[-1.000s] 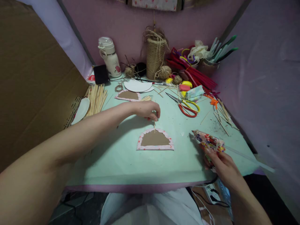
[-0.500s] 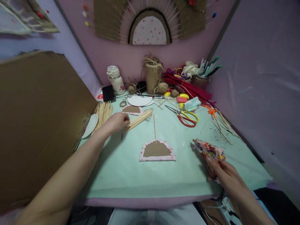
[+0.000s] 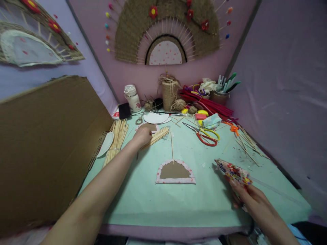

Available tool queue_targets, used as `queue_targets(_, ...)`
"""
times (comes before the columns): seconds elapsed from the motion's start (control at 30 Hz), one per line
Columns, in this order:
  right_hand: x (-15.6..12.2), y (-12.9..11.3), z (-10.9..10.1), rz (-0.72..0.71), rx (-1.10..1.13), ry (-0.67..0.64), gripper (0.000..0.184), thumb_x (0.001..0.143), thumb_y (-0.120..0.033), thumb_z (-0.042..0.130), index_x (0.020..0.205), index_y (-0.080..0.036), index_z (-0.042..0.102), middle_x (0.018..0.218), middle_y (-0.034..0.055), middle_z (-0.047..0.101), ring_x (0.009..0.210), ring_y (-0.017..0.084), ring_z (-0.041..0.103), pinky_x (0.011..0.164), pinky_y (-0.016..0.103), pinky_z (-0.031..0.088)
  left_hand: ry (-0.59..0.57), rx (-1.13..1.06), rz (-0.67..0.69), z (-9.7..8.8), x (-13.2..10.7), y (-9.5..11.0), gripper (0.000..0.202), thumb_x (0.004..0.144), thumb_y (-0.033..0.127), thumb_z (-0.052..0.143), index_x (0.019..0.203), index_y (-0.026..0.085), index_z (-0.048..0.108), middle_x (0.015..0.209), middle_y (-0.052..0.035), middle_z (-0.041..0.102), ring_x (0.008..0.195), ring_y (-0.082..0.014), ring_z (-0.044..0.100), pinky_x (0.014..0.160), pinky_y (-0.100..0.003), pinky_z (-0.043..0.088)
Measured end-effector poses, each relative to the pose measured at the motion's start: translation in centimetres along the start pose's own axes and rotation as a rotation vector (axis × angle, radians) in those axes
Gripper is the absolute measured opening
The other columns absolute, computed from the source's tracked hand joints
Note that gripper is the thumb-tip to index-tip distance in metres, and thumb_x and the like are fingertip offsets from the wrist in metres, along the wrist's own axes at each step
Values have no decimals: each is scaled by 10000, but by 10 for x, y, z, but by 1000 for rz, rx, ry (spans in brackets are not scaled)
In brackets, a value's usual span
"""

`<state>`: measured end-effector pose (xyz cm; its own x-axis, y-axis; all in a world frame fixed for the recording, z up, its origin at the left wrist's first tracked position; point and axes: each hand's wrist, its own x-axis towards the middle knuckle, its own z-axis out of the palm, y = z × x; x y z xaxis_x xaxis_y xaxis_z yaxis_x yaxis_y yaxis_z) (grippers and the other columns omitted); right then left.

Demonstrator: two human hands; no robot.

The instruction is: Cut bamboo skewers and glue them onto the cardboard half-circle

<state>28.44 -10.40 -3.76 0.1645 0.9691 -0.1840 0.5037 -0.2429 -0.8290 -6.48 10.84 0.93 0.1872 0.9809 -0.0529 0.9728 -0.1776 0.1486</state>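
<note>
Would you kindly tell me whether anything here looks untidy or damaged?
Slightly: at right, thin wooden sticks lie strewn at differing angles, unlike the gathered stick bundle at left; the large cardboard panel has a torn-looking top edge.

"where does this single view look from?"
"it's head-worn, facing forward and down across the flat, pale green tabletop (image 3: 143,202)."
"how near?"
"close: bare left hand (image 3: 143,136) and bare right hand (image 3: 244,194) ahead, upright pink back wall (image 3: 145,73) beyond."

Glue-gun (image 3: 233,171) in right hand (image 3: 247,194), left hand (image 3: 142,137) at sticks (image 3: 159,135).
</note>
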Motion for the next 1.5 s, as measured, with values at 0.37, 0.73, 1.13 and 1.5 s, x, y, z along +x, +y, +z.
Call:
queue_targets(0.37, 1, 6, -1, -17, -17, 7, 489, 795, -591, 488, 474, -224, 497, 444, 27, 565, 459, 165, 532, 445, 254, 439, 30, -66, 44, 2, 4, -10, 124, 685, 165, 574, 740, 176, 685, 810, -62, 683, 781, -207, 591, 672, -279, 409)
queue_targets(0.73, -6, 1, 1, 32, 71, 41, 436, 813, -564, 507, 544, -222, 493, 469, 8, 547, 471, 166, 528, 459, 270, 422, 278, -405, -36, -15, -20, -2, 89, 755, 253, 579, 764, 175, 621, 762, -29, 645, 733, -165, 570, 686, -274, 411)
queue_targets(1.13, -2, 8, 0, 46, 36, -6, 516, 809, -606, 499, 488, -202, 513, 461, 19, 546, 470, 154, 515, 464, 264, 420, 108, -1467, -174, 7, -91, 49, 252, 706, 347, 717, 796, 164, 569, 713, 0, 631, 644, -96, 592, 667, -249, 512)
queue_targets(1.5, -4, 2, -2, 46, 11, 6, 516, 801, -611, 499, 479, -207, 510, 484, 29, 550, 502, 162, 508, 488, 275, 425, 277, -1445, -204, 25, -145, 37, 227, 765, 348, 691, 777, 175, 545, 753, 1, 636, 712, -121, 639, 706, -262, 544)
